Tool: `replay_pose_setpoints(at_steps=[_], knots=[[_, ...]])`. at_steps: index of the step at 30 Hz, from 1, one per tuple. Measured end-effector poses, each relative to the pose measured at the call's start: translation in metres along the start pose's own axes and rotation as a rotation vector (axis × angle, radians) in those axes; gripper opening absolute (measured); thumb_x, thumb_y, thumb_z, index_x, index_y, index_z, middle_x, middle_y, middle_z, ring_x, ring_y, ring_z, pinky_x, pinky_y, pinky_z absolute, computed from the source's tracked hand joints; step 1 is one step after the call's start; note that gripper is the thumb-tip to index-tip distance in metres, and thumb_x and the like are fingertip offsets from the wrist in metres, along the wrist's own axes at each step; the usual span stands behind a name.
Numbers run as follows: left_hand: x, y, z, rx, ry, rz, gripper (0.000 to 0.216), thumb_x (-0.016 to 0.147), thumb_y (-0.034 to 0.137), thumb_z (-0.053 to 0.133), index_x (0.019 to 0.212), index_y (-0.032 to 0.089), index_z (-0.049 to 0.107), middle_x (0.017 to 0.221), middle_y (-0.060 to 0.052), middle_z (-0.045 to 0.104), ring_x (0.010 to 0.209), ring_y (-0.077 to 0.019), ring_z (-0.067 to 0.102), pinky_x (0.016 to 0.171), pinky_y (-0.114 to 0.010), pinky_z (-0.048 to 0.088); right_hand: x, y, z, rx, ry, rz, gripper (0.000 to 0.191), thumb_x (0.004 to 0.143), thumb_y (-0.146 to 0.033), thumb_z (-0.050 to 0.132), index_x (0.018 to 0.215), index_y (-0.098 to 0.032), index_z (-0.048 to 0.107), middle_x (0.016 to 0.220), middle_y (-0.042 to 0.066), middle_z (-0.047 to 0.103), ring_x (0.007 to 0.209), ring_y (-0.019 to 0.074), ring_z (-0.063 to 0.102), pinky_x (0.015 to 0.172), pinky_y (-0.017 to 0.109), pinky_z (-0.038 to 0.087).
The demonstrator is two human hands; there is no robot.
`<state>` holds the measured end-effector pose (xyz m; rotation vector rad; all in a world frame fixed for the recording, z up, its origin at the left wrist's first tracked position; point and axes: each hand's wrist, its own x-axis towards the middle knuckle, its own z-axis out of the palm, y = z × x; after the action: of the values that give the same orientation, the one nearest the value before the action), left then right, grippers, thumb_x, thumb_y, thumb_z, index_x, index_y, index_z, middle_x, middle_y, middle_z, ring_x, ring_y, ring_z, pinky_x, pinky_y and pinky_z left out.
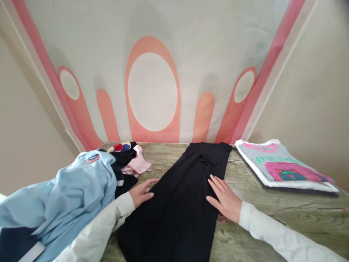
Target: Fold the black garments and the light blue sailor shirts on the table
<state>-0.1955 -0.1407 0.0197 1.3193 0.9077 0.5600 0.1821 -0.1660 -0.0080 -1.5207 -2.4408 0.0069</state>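
On the wooden table [286,214], a black garment [182,203] is lying with its long axis running near to far. Left hand [141,194] and right hand [225,199] are resting flat and wide open, holding nothing, on its left and right edges, equally near.

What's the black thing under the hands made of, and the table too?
The black garment looks like soft, matte cloth: it lies limp and creases near the top. The table looks like wood, or a wood-print top: grain lines and cracks show, greenish-grey with a dull sheen.
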Motion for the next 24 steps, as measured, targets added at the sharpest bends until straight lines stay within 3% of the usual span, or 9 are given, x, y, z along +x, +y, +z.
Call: replay_pose_setpoints(at_steps=[5,11,13,15,18,21,24], knots=[[-0.028,0.003,0.014,-0.031,-0.013,0.143,0.072,0.071,0.034,0.065,0.130,0.020,0.027,0.118,-0.012,0.053,0.104,-0.0258,0.053,0.089,-0.044,0.039,-0.021,-0.005,-0.003,-0.059,-0.007,-0.033,0.056,0.086,-0.043,0.029,0.137,-0.021,0.022,0.142,0.006,0.022,0.130,0.0226,0.017,0.103,0.046,0.019],[-0.046,0.003,0.053,0.110,0.003,0.171,0.049,0.077,0.037,0.056,0.121,0.019,0.046,0.124,-0.009,0.049,0.115,-0.0261,0.043,0.097,-0.041,0.033,-0.019,0.018,0.002,-0.141,-0.017,0.036,0.056,0.079,-0.021,0.032,0.135,-0.024,0.027,0.141,0.000,0.026,0.128,0.0222,0.023,0.102,0.048,0.022],[-0.048,0.000,0.073,0.118,-0.038,0.108,0.044,0.077,0.036,0.055,0.117,0.020,0.050,0.117,-0.008,0.054,0.107,-0.0252,0.050,0.091,-0.039,0.040,-0.021,0.034,0.000,-0.159,-0.020,0.067,0.059,0.075,-0.017,0.033,0.134,-0.025,0.030,0.140,-0.001,0.028,0.128,0.0223,0.023,0.101,0.048,0.023],[-0.051,-0.004,0.093,0.079,-0.107,-0.009,0.043,0.077,0.037,0.055,0.117,0.022,0.049,0.108,-0.007,0.058,0.090,-0.0222,0.059,0.075,-0.035,0.049,-0.026,0.054,-0.003,-0.169,-0.031,0.115,0.061,0.073,-0.015,0.034,0.133,-0.026,0.033,0.139,-0.002,0.030,0.128,0.0234,0.023,0.100,0.049,0.025],[-0.060,-0.007,0.114,-0.002,-0.208,-0.167,0.045,0.075,0.038,0.056,0.117,0.024,0.047,0.092,-0.004,0.060,0.064,-0.0156,0.062,0.053,-0.025,0.051,-0.037,0.083,-0.013,-0.168,-0.057,0.178,0.062,0.068,-0.013,0.036,0.129,-0.024,0.040,0.136,0.000,0.036,0.128,0.0251,0.024,0.098,0.049,0.029],[-0.067,-0.001,0.117,0.040,-0.224,-0.187,0.043,0.077,0.039,0.054,0.115,0.021,0.048,0.078,-0.001,0.058,0.053,-0.0113,0.060,0.049,-0.021,0.049,-0.046,0.092,-0.023,-0.148,-0.069,0.158,0.058,0.064,-0.011,0.039,0.121,-0.020,0.051,0.130,0.002,0.044,0.127,0.0260,0.026,0.099,0.048,0.029],[-0.062,0.016,0.107,0.295,-0.145,-0.114,0.039,0.081,0.042,0.047,0.111,0.018,0.050,0.068,0.000,0.057,0.046,-0.0085,0.054,0.045,-0.019,0.044,-0.048,0.074,-0.031,-0.092,-0.020,0.081,0.047,0.071,-0.014,0.040,0.114,-0.016,0.056,0.128,0.005,0.047,0.125,0.0236,0.030,0.102,0.044,0.027]])
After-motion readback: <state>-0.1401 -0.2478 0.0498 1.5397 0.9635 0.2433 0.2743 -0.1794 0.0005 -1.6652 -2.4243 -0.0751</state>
